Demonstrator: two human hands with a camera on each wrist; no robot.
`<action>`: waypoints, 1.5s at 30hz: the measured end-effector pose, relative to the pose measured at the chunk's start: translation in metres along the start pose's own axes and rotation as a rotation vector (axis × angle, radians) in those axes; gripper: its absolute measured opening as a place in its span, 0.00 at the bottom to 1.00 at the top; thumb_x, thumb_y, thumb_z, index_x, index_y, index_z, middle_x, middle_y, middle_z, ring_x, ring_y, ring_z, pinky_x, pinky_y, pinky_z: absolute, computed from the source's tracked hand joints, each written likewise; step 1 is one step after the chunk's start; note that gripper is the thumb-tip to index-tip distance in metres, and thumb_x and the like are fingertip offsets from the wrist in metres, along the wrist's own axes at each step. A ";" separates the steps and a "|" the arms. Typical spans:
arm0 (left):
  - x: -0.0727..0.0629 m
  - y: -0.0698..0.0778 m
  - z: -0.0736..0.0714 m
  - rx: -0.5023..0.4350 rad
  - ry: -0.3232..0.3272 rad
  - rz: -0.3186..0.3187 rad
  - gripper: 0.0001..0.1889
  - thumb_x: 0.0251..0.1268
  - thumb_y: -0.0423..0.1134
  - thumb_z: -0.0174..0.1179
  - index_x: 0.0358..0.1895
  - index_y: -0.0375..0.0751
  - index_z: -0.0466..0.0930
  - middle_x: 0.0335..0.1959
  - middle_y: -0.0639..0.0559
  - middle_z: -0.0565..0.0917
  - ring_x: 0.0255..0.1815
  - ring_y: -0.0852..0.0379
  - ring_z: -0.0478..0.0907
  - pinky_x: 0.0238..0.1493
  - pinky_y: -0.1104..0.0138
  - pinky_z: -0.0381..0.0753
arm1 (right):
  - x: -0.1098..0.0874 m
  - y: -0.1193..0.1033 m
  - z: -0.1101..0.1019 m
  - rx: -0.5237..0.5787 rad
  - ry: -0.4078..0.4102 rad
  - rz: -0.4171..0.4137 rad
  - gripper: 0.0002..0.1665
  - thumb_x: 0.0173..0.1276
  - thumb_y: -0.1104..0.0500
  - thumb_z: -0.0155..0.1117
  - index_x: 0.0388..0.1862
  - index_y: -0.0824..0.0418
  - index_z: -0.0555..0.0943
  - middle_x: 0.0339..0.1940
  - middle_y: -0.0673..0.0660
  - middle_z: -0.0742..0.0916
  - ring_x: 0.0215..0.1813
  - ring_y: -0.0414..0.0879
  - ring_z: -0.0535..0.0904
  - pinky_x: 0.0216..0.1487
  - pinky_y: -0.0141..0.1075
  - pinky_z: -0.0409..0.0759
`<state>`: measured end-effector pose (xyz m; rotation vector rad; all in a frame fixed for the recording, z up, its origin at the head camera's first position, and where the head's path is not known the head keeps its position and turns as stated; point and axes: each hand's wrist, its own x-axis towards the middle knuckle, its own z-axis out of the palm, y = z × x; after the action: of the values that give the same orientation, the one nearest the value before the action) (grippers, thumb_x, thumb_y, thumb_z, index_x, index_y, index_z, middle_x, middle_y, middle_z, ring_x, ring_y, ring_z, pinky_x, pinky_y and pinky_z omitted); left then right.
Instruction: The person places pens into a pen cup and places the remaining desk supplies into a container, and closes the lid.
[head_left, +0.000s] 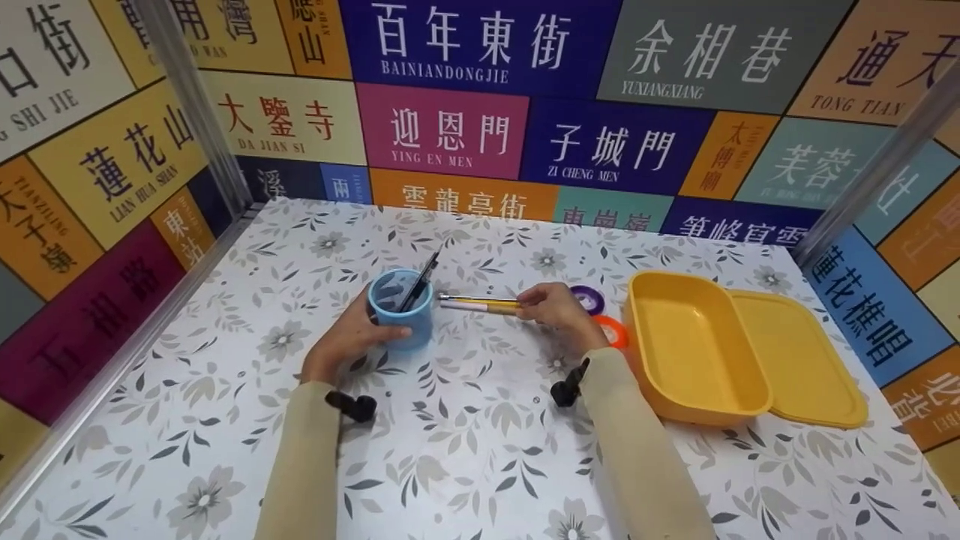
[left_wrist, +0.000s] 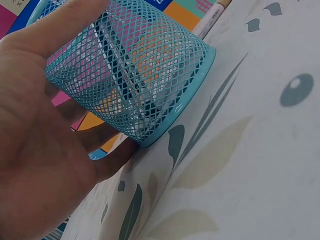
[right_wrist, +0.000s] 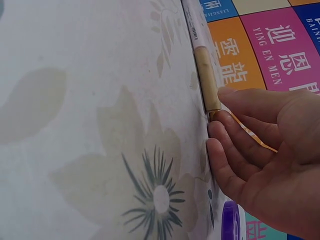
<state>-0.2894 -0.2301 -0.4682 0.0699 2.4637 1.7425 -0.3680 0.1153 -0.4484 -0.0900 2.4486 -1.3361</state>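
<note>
My left hand (head_left: 349,334) grips a light-blue mesh pen cup (head_left: 411,334), thumb on the near side and fingers behind it. Dark pens (head_left: 424,276) lean inside the cup, tips above its rim. In the left wrist view, the cup's base rim sits right at the tabletop. To its right my right hand (head_left: 559,307) pinches the near ends of slim pens lying side by side. One is a white-and-tan pen (right_wrist: 206,75); a yellow pen (head_left: 506,303) lies along it. Their far ends point toward the cup. Part of the yellow one is hidden behind the fingers.
Beyond the right hand lie a purple ring (head_left: 598,299) and an orange-red ring (head_left: 619,331), like tape rolls. An open yellow box (head_left: 690,337) stands at the right, its yellow lid (head_left: 810,360) beside it. Panels with printed characters enclose the flower-patterned table (head_left: 450,465).
</note>
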 end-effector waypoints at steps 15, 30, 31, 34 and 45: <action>0.000 -0.006 0.003 -0.064 -0.002 -0.025 0.62 0.39 0.48 0.82 0.80 0.58 0.51 0.77 0.54 0.65 0.80 0.49 0.57 0.84 0.48 0.43 | 0.000 -0.003 0.009 -0.033 0.020 0.038 0.15 0.63 0.66 0.70 0.49 0.60 0.86 0.50 0.58 0.86 0.47 0.47 0.77 0.49 0.35 0.76; 0.002 -0.004 0.005 -0.096 -0.005 -0.060 0.59 0.44 0.43 0.81 0.80 0.56 0.52 0.77 0.54 0.66 0.80 0.50 0.58 0.84 0.51 0.47 | 0.000 -0.008 0.009 -0.149 0.010 0.032 0.12 0.59 0.66 0.73 0.43 0.61 0.88 0.45 0.57 0.86 0.44 0.47 0.76 0.46 0.33 0.75; 0.003 -0.003 0.005 -0.091 -0.003 -0.061 0.59 0.44 0.43 0.81 0.80 0.56 0.52 0.77 0.54 0.65 0.80 0.50 0.58 0.84 0.51 0.46 | -0.001 -0.009 0.008 -0.142 0.000 0.036 0.12 0.59 0.66 0.73 0.43 0.61 0.88 0.44 0.57 0.86 0.44 0.48 0.76 0.46 0.34 0.75; 0.003 -0.001 0.003 -0.091 -0.006 -0.051 0.58 0.45 0.43 0.80 0.80 0.57 0.52 0.77 0.54 0.65 0.80 0.51 0.57 0.84 0.51 0.45 | -0.003 -0.010 0.005 -0.087 -0.035 0.063 0.11 0.60 0.66 0.73 0.43 0.61 0.87 0.46 0.57 0.84 0.46 0.49 0.75 0.49 0.36 0.74; 0.003 0.001 0.004 -0.094 -0.009 -0.042 0.57 0.47 0.42 0.79 0.80 0.58 0.52 0.77 0.56 0.65 0.81 0.51 0.56 0.84 0.51 0.45 | -0.002 -0.009 -0.004 -0.121 -0.081 0.026 0.18 0.62 0.57 0.74 0.50 0.58 0.85 0.46 0.56 0.86 0.43 0.47 0.77 0.44 0.35 0.76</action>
<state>-0.2918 -0.2256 -0.4684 0.0173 2.3554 1.8341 -0.3684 0.1141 -0.4381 -0.1397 2.4517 -1.1507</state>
